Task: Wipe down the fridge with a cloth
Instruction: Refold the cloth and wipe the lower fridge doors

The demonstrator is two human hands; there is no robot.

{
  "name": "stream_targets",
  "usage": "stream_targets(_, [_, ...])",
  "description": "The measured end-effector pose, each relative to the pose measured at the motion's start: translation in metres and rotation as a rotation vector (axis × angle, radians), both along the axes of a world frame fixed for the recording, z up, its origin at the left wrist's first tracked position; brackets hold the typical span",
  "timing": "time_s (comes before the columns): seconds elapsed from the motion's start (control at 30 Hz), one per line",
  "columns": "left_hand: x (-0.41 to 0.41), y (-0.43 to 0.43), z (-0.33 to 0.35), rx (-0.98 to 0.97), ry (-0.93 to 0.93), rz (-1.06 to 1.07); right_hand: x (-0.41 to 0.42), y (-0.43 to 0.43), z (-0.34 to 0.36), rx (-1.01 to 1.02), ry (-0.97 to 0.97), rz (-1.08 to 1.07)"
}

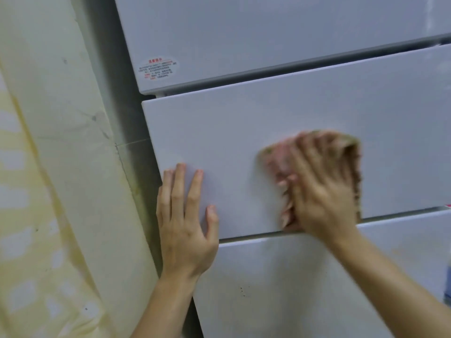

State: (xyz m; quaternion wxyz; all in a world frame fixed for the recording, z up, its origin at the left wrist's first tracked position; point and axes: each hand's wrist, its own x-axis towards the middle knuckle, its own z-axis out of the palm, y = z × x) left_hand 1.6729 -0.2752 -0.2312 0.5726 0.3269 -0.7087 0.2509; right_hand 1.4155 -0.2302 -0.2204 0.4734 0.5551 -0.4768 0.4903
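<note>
A white fridge (280,118) fills the view, with an upper door, a middle drawer front and a lower drawer front. My left hand (185,223) lies flat with straight fingers against the left part of the middle drawer front. My right hand (319,189), blurred by motion, presses a pink and brown cloth (351,152) against the same drawer front, to the right of centre. The cloth sticks out above, left of and right of the fingers. Most of the cloth is hidden under the hand.
A sticker with red print (158,69) sits on the upper door's lower left corner. A pale yellow, stained wall covering (53,167) runs close along the fridge's left side. Small dark specks (241,290) mark the lower drawer front.
</note>
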Motion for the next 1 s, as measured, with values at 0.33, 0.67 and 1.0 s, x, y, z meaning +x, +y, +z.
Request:
stream_targets(0.33, [-0.033, 0.004, -0.006, -0.028, 0.098, 0.058, -0.008, 0.000, 0.007, -0.131, -0.536, -0.103])
stream_targets(0.67, [-0.060, 0.012, -0.007, -0.060, 0.102, 0.087, -0.019, 0.009, -0.031, 0.049, 0.156, 0.027])
stream_targets(1.0, [-0.054, 0.015, -0.007, -0.028, 0.042, 0.061, -0.152, 0.033, -0.025, -0.152, -0.490, -0.092])
